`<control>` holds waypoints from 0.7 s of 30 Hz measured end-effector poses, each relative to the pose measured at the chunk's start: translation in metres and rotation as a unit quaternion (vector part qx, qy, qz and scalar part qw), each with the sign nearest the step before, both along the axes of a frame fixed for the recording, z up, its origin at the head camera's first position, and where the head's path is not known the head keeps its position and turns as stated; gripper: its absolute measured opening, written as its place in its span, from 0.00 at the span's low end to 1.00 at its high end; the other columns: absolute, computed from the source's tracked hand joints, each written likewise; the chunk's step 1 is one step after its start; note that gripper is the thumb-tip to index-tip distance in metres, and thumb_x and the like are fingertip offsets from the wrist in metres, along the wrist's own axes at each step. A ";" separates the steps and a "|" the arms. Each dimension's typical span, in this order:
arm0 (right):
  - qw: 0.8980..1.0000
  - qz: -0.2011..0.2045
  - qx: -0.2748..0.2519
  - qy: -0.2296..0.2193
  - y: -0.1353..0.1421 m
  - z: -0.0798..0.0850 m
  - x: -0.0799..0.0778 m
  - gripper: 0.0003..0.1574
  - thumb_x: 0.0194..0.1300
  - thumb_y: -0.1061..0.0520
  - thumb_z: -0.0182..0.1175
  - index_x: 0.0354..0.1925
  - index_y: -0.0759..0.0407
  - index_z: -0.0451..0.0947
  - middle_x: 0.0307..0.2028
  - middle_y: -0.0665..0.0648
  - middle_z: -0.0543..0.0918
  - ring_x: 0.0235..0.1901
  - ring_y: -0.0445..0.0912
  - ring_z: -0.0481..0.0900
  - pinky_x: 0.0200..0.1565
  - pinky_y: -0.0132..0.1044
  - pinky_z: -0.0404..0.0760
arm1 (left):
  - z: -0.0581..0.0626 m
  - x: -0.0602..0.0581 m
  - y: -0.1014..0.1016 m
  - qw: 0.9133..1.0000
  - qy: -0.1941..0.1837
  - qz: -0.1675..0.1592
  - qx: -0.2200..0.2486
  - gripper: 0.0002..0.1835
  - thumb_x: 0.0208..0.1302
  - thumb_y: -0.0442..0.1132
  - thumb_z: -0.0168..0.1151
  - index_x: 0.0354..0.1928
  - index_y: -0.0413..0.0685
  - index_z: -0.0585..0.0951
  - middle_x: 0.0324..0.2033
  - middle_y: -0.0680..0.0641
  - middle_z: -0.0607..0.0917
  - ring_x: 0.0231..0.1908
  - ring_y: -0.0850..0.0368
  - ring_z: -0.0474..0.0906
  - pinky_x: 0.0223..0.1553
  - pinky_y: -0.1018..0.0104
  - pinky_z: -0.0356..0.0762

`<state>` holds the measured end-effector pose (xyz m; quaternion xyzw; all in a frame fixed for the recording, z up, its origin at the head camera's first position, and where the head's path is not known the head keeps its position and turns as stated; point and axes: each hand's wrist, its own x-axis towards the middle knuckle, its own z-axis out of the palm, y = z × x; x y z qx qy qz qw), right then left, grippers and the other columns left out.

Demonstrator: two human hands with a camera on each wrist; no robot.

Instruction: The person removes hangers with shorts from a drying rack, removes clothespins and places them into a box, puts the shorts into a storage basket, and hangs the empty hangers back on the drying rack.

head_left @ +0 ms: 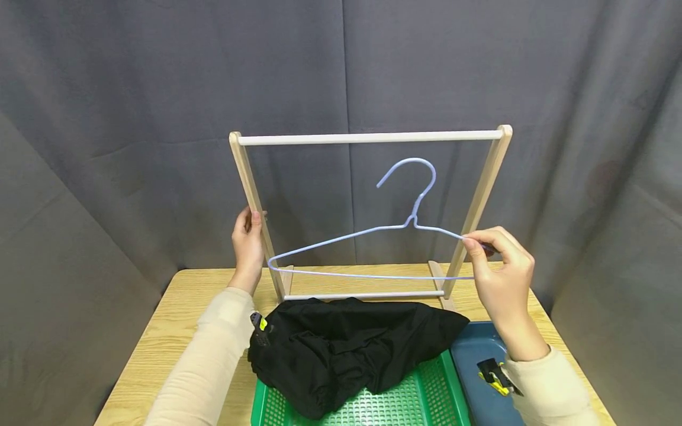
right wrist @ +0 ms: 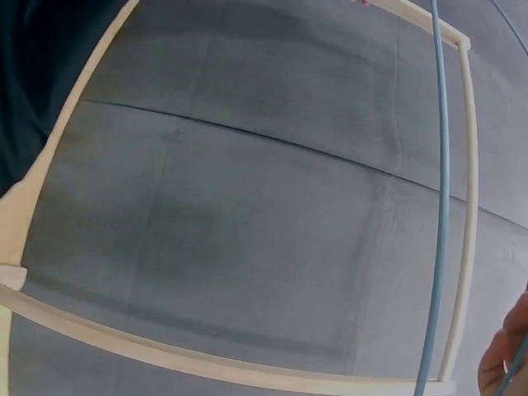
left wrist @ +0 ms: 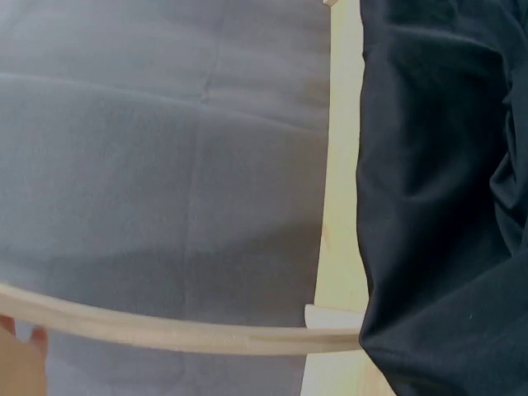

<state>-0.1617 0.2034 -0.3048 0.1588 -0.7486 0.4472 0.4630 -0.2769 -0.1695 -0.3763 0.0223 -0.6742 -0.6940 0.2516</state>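
My right hand [head_left: 501, 272] pinches a light blue clothes hanger [head_left: 417, 206] at its right shoulder between thumb and fingers. The hanger's hook points up, below the top bar [head_left: 367, 138] of a small wooden clothes rack, and its frame overlaps the rack in the head view. On the other side, my left hand [head_left: 248, 248] grips the rack's left post [head_left: 247, 171] about halfway up. The left wrist view shows those fingertips [left wrist: 38, 337] at the post. In the right wrist view, one hanger wire [right wrist: 438, 247] runs past the rack, with the right hand [right wrist: 505, 355] at the edge.
A black garment [head_left: 346, 337] lies bunched over a green plastic basket [head_left: 456, 384] in front of the rack. Beside the basket, partly under my right arm, is a blue tray [head_left: 471, 355]. Grey curtains [head_left: 298, 65] surround the wooden table [head_left: 176, 319].
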 end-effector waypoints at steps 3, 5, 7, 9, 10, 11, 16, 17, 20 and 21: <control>1.000 -0.004 0.005 0.002 -0.007 0.015 0.003 0.02 0.54 0.71 0.64 0.28 0.73 0.80 0.21 0.61 0.76 0.26 0.35 0.67 0.32 0.28 0.66 | 0.005 0.004 -0.003 1.000 -0.002 -0.013 -0.011 0.21 0.71 0.41 0.46 0.57 0.32 0.70 0.49 0.35 0.77 0.47 0.62 0.72 0.52 0.70 0.65; 1.000 -0.007 0.011 0.000 -0.009 0.021 0.001 0.02 0.54 0.71 0.64 0.28 0.73 0.80 0.21 0.61 0.76 0.26 0.35 0.67 0.32 0.28 0.66 | 0.010 0.007 -0.003 1.000 -0.004 -0.023 -0.015 0.20 0.71 0.40 0.46 0.56 0.30 0.71 0.49 0.33 0.77 0.46 0.61 0.73 0.50 0.71 0.66; 1.000 -0.009 0.020 -0.004 -0.008 0.022 -0.004 0.03 0.54 0.70 0.64 0.28 0.73 0.80 0.21 0.61 0.77 0.26 0.36 0.66 0.33 0.28 0.66 | 0.014 0.010 -0.002 0.999 -0.009 -0.032 -0.014 0.20 0.71 0.39 0.46 0.56 0.30 0.71 0.49 0.32 0.77 0.45 0.59 0.73 0.49 0.71 0.66; 0.999 -0.011 0.030 -0.007 -0.005 0.022 -0.012 0.03 0.55 0.69 0.64 0.28 0.71 0.80 0.22 0.60 0.78 0.26 0.36 0.67 0.33 0.28 0.66 | 0.015 0.010 -0.002 0.999 -0.018 -0.039 -0.009 0.20 0.71 0.40 0.46 0.56 0.31 0.70 0.49 0.32 0.77 0.46 0.58 0.73 0.49 0.71 0.66; 0.999 -0.009 0.035 -0.009 -0.003 0.021 -0.017 0.03 0.55 0.68 0.64 0.28 0.70 0.81 0.22 0.59 0.78 0.26 0.36 0.67 0.33 0.28 0.66 | 0.014 0.009 -0.002 0.999 -0.024 -0.040 -0.005 0.20 0.71 0.41 0.46 0.57 0.32 0.70 0.50 0.33 0.77 0.47 0.57 0.73 0.49 0.71 0.66; 0.999 -0.010 0.040 -0.010 -0.001 0.021 -0.022 0.03 0.55 0.67 0.65 0.28 0.69 0.81 0.22 0.58 0.79 0.26 0.36 0.67 0.33 0.27 0.66 | 0.013 0.008 -0.003 0.999 -0.031 -0.040 -0.004 0.21 0.71 0.42 0.46 0.57 0.33 0.70 0.50 0.34 0.77 0.48 0.57 0.72 0.49 0.70 0.66; 0.997 -0.020 0.067 -0.015 0.002 0.027 -0.040 0.03 0.56 0.64 0.65 0.29 0.65 0.82 0.23 0.55 0.79 0.24 0.36 0.67 0.30 0.26 0.65 | 0.006 0.002 -0.004 0.998 -0.056 -0.032 -0.001 0.23 0.70 0.47 0.46 0.58 0.36 0.70 0.50 0.38 0.77 0.50 0.55 0.71 0.52 0.69 0.64; 0.997 -0.025 0.071 -0.015 0.002 0.030 -0.043 0.03 0.56 0.64 0.64 0.29 0.65 0.82 0.23 0.55 0.79 0.24 0.36 0.67 0.30 0.26 0.65 | 0.005 0.001 -0.003 0.998 -0.059 -0.030 -0.002 0.23 0.70 0.47 0.46 0.58 0.36 0.70 0.50 0.38 0.77 0.50 0.55 0.71 0.52 0.69 0.64; 0.996 -0.036 0.078 -0.020 0.000 0.038 -0.051 0.04 0.58 0.63 0.64 0.29 0.64 0.82 0.23 0.55 0.79 0.24 0.38 0.68 0.29 0.27 0.64 | 0.006 0.000 -0.003 0.998 -0.061 -0.026 0.000 0.22 0.71 0.46 0.46 0.57 0.35 0.70 0.50 0.37 0.77 0.48 0.55 0.72 0.51 0.68 0.64; 0.996 -0.041 0.079 -0.022 -0.001 0.040 -0.054 0.04 0.58 0.63 0.64 0.29 0.64 0.82 0.23 0.55 0.79 0.24 0.38 0.68 0.29 0.27 0.64 | 0.007 0.000 -0.003 0.998 -0.063 -0.026 0.000 0.22 0.71 0.45 0.46 0.57 0.35 0.70 0.49 0.37 0.77 0.48 0.55 0.72 0.51 0.68 0.65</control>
